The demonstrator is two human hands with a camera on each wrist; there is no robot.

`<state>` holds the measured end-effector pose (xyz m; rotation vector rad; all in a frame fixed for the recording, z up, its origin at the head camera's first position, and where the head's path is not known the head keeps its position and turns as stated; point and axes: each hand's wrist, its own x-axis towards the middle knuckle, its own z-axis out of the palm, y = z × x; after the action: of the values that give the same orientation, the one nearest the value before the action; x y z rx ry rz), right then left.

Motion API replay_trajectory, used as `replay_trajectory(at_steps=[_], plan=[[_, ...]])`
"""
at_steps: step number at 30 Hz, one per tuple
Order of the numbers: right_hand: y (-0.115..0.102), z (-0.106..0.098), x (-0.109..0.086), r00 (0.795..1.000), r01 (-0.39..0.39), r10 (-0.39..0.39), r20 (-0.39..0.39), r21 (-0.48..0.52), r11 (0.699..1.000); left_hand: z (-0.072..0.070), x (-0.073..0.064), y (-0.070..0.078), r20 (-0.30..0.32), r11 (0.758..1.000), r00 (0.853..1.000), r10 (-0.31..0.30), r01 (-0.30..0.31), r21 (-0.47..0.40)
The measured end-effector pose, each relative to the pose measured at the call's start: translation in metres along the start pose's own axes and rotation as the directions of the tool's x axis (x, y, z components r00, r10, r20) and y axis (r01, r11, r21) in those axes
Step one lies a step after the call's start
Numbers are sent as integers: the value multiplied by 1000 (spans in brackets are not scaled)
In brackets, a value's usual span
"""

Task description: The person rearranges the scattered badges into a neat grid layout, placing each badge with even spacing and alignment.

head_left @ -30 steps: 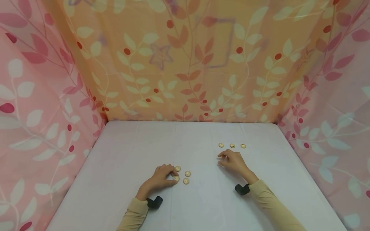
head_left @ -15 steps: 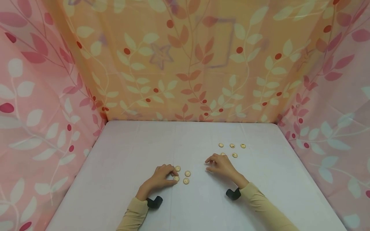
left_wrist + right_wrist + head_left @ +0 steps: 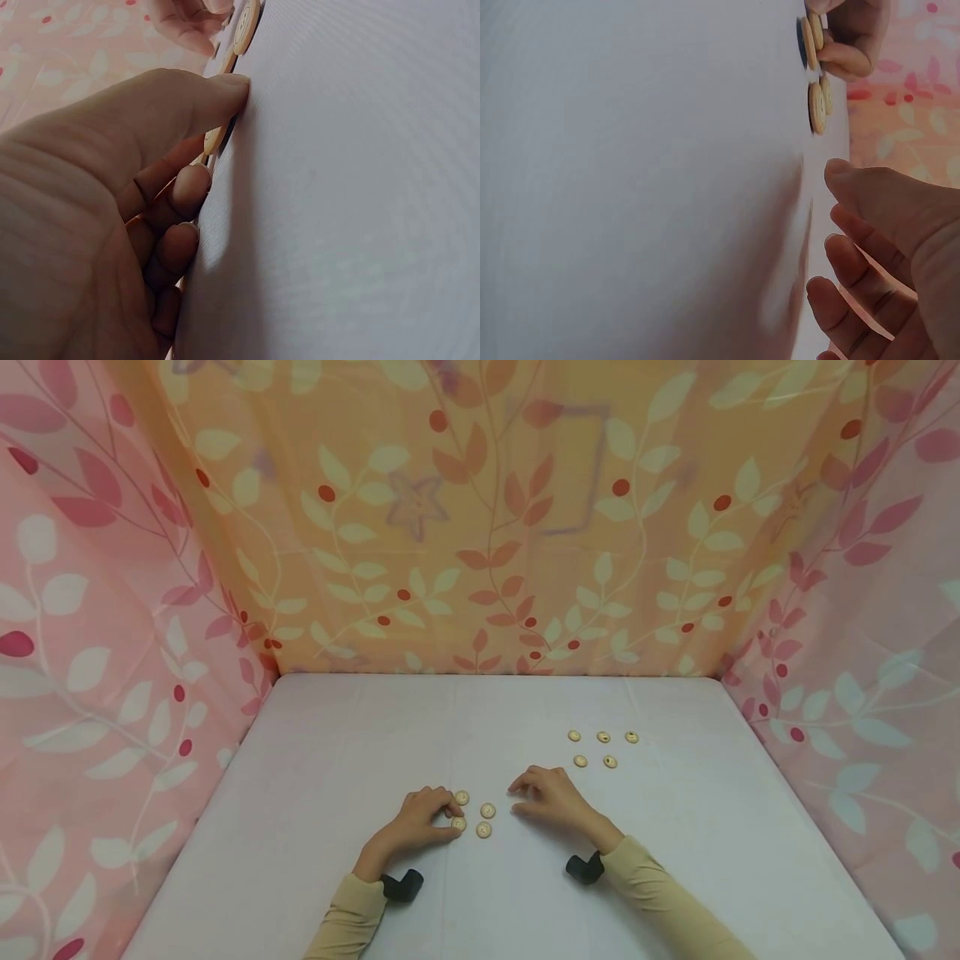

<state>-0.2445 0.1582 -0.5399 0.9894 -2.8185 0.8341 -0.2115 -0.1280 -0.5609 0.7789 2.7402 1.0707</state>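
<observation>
Small round pale-wood discs with marked faces lie on the white table. My left hand (image 3: pixel 422 818) rests on the table, thumb and forefinger pinching one wooden disc (image 3: pixel 458 824) by its sides. Close by lie three more: an upper disc (image 3: pixel 462 797), a right disc (image 3: pixel 488 811) and a lower disc (image 3: pixel 483 830). Right of this group hovers my right hand (image 3: pixel 553 799), fingers loosely bent, holding nothing. In the right wrist view, its thumb (image 3: pixel 855 180) and fingers stand apart over the table, with discs beyond. The left wrist view partly hides the pinched disc (image 3: pixel 215 140) behind the thumb.
Further back on the right, several discs (image 3: pixel 603 737) form two rows, some with dark spots. The white-covered table (image 3: pixel 337 735) is enclosed by a floral curtain (image 3: pixel 480 527) behind and pink floral curtains (image 3: pixel 97 693) at the sides.
My right hand has moved left and towards me, away from the far discs, uncovering two discs of the front row. The left hand and its disc stay put.
</observation>
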Motion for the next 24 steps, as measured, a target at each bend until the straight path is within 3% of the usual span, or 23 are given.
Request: replay_trajectory(at_steps=[11,24], plan=[[-14,10,9,998,47,-46,41,-13,999,-1,0,-1,1,999,999,36,-36,-7],[-30,17,16,991,81,-71,113,-86,993,0,1,-1,9,1000,1000,15,-15,3]])
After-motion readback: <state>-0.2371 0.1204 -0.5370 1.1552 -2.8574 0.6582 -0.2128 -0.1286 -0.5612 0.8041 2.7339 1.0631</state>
